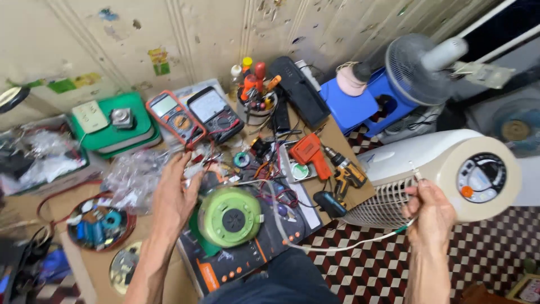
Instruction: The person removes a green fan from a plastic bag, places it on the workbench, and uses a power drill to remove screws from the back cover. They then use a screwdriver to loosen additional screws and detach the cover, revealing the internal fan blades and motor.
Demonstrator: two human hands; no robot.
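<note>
The right hand [430,209] is clenched around a thin white cable [337,246], pinching it near its upper end, where a small tip pokes up above the fingers just in front of the white tower fan [450,169]. From that fist the cable drops, sags in a loose curve over the checkered floor [484,253], and rises leftward across the dark printed mat [281,242] toward the clutter near the middle of the surface [169,276]; its long run lies roughly left to right, with the held end pointing up. It looks light, limp and smooth, so it should bend wherever it is unsupported and may slip through a loose grip; holding close to the end, as now, seems the surest place. A short green piece shows just below the fist, though what it is cannot be told. The left hand [174,194] is released, fingers spread and holding nothing, hovering over crumpled clear plastic bags [132,177] and red wires, just left of a round green reel-like device [229,217]. Farther back lie an orange multimeter [171,118], a dark analogue meter [214,115], a green box [112,135], an orange glue gun [310,155] and a yellow cordless drill [346,171]. The tower fan lies tilted on its side, control dial facing right.
</note>
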